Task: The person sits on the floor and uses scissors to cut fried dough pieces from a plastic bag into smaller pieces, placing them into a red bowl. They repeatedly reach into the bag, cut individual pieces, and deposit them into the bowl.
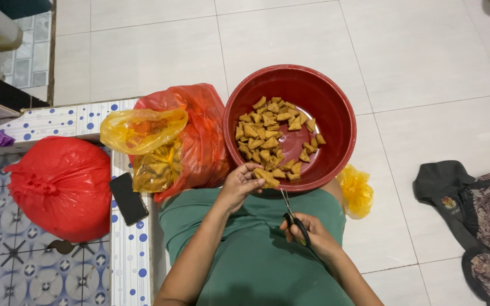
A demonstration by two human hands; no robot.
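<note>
Left hand (pixel 239 184) fingers pinching brown piece (pixel 266 177) at red basin (pixel 344 130) rim — right hand (pixel 313 238) (palm down) fingers gripping scissors (pixel 291 212).

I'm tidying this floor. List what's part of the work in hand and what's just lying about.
In use: left hand on brown pieces, red basin, scissors in right hand, bagged pieces.
Lying about: phone, tied red bag, dark clothing.

White tiled floor (pixel 426 56), dark bag (pixel 472 221)

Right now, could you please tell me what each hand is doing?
Left hand: closed on a brown snack piece at the red bowl.
Right hand: holding scissors.
</note>
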